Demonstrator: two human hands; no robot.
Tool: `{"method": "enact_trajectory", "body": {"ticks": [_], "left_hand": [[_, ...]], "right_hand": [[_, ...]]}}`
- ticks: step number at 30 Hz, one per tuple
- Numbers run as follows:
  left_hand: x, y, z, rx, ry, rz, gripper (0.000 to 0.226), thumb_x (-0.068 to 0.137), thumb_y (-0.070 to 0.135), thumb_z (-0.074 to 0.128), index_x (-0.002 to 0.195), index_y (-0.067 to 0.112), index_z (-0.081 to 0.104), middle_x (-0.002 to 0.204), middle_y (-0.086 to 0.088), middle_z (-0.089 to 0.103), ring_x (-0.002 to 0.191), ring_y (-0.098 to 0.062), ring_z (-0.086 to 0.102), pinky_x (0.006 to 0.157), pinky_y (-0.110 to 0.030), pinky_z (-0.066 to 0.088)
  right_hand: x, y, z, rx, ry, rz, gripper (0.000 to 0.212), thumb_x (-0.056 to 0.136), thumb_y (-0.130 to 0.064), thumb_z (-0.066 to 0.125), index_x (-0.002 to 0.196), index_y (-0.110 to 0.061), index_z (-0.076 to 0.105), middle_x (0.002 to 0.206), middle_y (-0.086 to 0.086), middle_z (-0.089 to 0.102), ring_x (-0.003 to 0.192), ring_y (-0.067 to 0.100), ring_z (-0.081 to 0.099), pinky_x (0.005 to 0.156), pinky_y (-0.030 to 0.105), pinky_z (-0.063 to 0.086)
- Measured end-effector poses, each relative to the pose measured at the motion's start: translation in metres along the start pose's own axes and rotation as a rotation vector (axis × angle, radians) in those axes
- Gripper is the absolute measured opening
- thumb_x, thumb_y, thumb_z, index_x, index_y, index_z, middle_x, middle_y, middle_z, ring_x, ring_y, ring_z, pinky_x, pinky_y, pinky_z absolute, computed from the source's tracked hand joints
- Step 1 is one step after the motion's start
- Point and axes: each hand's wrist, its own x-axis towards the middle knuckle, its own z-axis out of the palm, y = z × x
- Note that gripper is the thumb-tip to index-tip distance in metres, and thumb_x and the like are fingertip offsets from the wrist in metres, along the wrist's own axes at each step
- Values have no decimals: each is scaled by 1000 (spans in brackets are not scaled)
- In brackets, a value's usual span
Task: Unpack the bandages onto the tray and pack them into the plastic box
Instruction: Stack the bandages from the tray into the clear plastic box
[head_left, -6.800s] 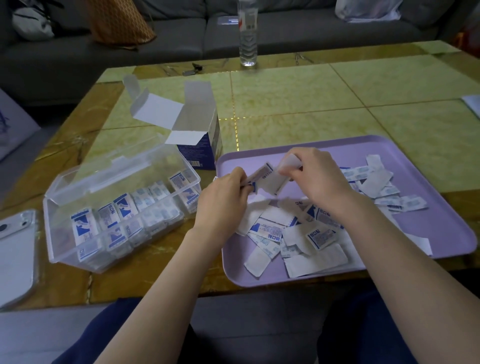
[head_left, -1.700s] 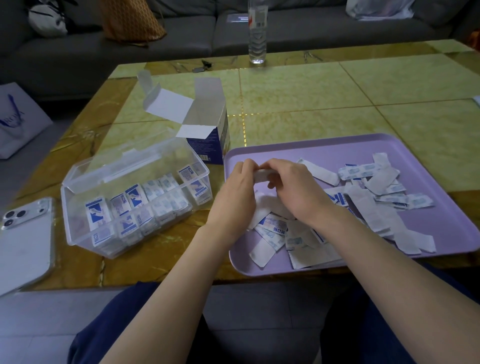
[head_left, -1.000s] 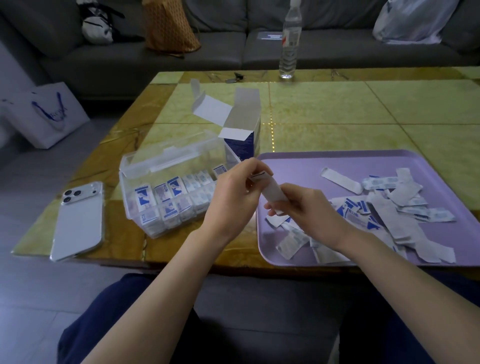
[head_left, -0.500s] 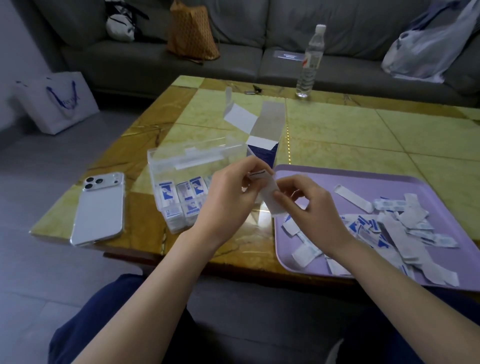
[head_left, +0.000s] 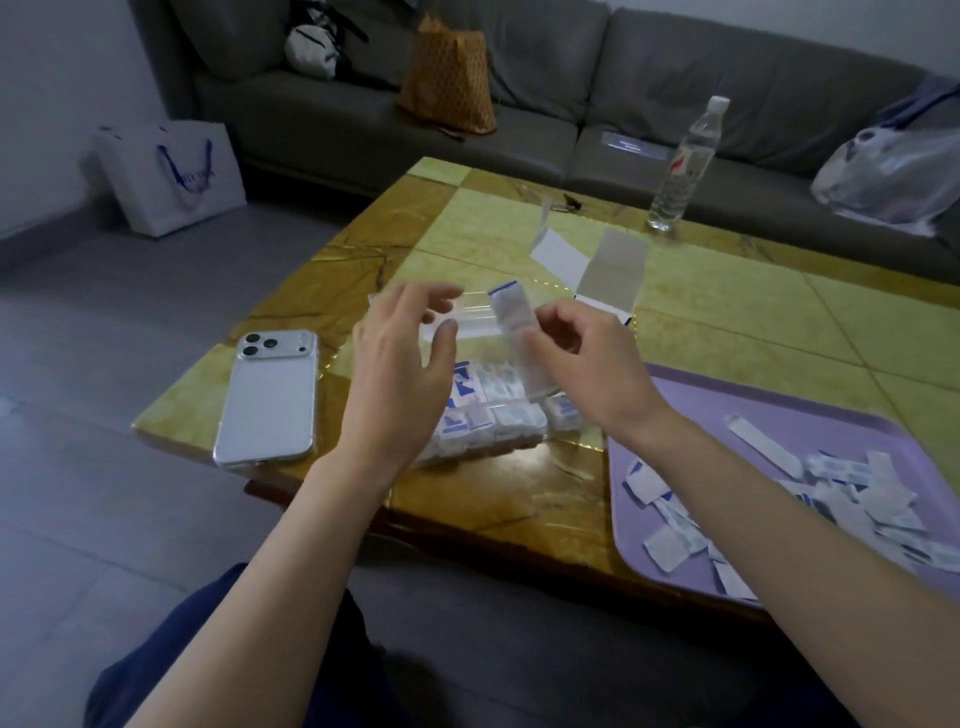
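White, blue-tipped bandage (head_left: 511, 332) upright, pinched by right hand (head_left: 589, 371) over plastic box (head_left: 493, 434); left hand (head_left: 397, 364) spread.

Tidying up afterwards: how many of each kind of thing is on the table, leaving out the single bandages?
Phone: 1
Water bottle: 1
Clear plastic box: 1
Opened cardboard carton: 1
Purple tray: 1
Small dark item near the far edge: 1
Total: 6
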Motion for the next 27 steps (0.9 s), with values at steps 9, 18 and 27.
{"method": "enact_trajectory", "body": {"ticks": [9, 18, 27], "left_hand": [[-9, -25, -21, 278, -303, -449, 48, 98, 22, 40, 145, 17, 30, 143, -5, 34, 131, -25, 25, 107, -37, 20], [-15, -31, -26, 225, -363, -460, 46, 99, 23, 36, 145, 18, 30, 144, -5, 34, 133, -23, 26, 109, -39, 22], [-18, -28, -24, 228, -381, -420, 47, 100, 23, 34, 146, 18, 27, 143, -5, 35, 130, -24, 29, 106, -38, 25]], "right_hand": [[43, -8, 36, -368, -313, 331, 28, 85, -12, 53, 59, -13, 44, 57, 2, 38, 44, 10, 40, 38, 13, 29], [55, -10, 68, -410, -420, 505, 28, 86, -8, 57, 62, -10, 42, 57, 5, 45, 49, 15, 49, 46, 18, 45], [53, -16, 82, -519, -500, 473, 27, 88, -20, 62, 69, -7, 49, 58, 5, 44, 50, 16, 44, 52, 23, 38]]}}
